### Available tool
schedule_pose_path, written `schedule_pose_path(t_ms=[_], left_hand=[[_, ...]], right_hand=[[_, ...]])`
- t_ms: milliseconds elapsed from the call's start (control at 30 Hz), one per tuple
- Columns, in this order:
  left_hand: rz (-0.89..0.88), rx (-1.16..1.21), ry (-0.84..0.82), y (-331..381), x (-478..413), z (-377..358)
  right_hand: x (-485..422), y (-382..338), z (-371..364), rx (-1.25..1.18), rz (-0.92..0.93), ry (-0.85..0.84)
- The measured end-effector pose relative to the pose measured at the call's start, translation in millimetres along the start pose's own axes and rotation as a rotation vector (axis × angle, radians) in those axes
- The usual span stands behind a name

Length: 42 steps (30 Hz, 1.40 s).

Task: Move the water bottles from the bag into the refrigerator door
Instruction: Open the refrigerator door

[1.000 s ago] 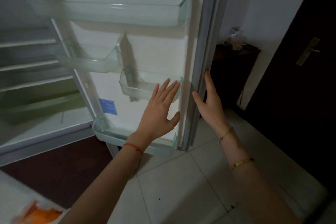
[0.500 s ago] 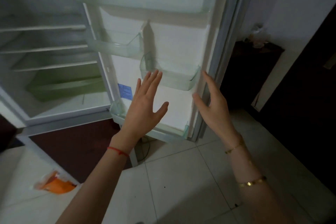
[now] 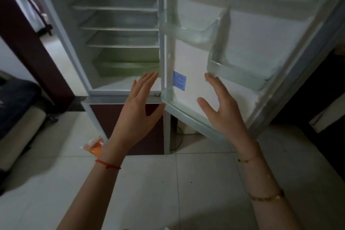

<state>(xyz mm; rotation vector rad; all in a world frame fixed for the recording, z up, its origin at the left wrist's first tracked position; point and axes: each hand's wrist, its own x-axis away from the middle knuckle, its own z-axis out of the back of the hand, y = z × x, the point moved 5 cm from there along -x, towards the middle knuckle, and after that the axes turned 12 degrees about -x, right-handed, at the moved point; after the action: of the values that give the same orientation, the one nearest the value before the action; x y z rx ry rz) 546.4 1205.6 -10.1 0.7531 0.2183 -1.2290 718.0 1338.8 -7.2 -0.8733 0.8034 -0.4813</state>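
The refrigerator door (image 3: 261, 43) stands wide open on the right, with clear empty bins at several heights; its bottom bin (image 3: 179, 110) runs along the lower edge. My left hand (image 3: 138, 110) is raised in front of the fridge base, fingers spread, holding nothing. My right hand (image 3: 222, 110) is open in front of the door's bottom bin, fingertips near a small mid-height bin (image 3: 235, 73). An orange and white bag (image 3: 93, 145) lies on the floor, partly hidden behind my left wrist. No water bottles are visible.
The fridge interior (image 3: 121, 33) shows bare shelves and a green drawer (image 3: 123, 65). A dark red lower door (image 3: 130, 127) sits under it. A dark cushioned seat (image 3: 15, 110) is at the left. White tiled floor (image 3: 177, 183) spreads below; a dark doorway is at the right.
My view has swung left, so the fridge interior is now central and the bag nearer. My right hand has come off the door's outer edge and both hands hang open before the door.
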Motion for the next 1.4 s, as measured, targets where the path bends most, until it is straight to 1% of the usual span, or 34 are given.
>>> schedule_pose_path(t_ms=[167, 267, 567, 767, 867, 1067, 1267, 1400], left_hand=[[0.118, -0.069, 0.020, -49.0, 27.0, 48.0], [0.179, -0.103, 0.020, -81.9, 43.1, 74.0], [0.304, -0.187, 0.034, -185.2, 92.4, 143.7], [0.357, -0.190, 0.031, -243.0, 117.7, 179.4], [0.398, -0.199, 0.020, -268.1, 128.3, 194.3], [0.435, -0.207, 0.031, -312.6, 140.4, 216.2], [0.506, -0.205, 0.046, -355.2, 144.6, 223.5], [0.551, -0.210, 0.054, -386.8, 137.5, 226.9]], right_hand=[[-10.1, -22.0, -63.7, -0.006, 0.023, -0.090], [-14.6, -37.5, -104.5, -0.050, 0.006, -0.150], [-24.6, -70.9, -226.8, -0.086, -0.027, -0.225], [-30.5, -85.4, -299.6, -0.105, -0.044, -0.272], [-35.7, -93.6, -331.6, -0.092, -0.034, -0.298], [-48.4, -107.0, -386.8, -0.175, -0.006, -0.385], [-70.1, -102.1, -436.1, -0.183, 0.024, -0.478], [-94.6, -90.3, -472.8, -0.174, -0.006, -0.530]])
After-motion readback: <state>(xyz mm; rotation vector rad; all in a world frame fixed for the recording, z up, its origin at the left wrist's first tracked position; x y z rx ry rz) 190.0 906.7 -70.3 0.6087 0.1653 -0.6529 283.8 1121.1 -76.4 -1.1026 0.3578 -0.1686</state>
